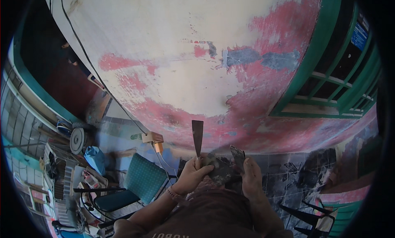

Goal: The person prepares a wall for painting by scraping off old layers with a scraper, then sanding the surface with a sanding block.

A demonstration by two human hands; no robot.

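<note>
My left hand [192, 175] is closed around a putty knife [198, 136], its blade pointing up toward the wall. Its thumb also presses on a dark, smeared flat piece [220, 172], roughly square, at the front of my body. On the other side my right hand [252, 178] grips a small dark flat slab [238, 156] with a pale crusted upper edge; I cannot make out its exact kind. Ahead stands a wall [177, 87] of worn cream and pink paint, with grey filler patches [242, 57] near the window.
A green-framed window [304, 108] is set in the wall at right. A black cable [82, 48] runs down to a socket box [152, 137]. To my left are a teal chair [144, 178], a blue bag [94, 159] and clutter. Black chair legs [306, 215] show lower right, over dark floor tiles [275, 172].
</note>
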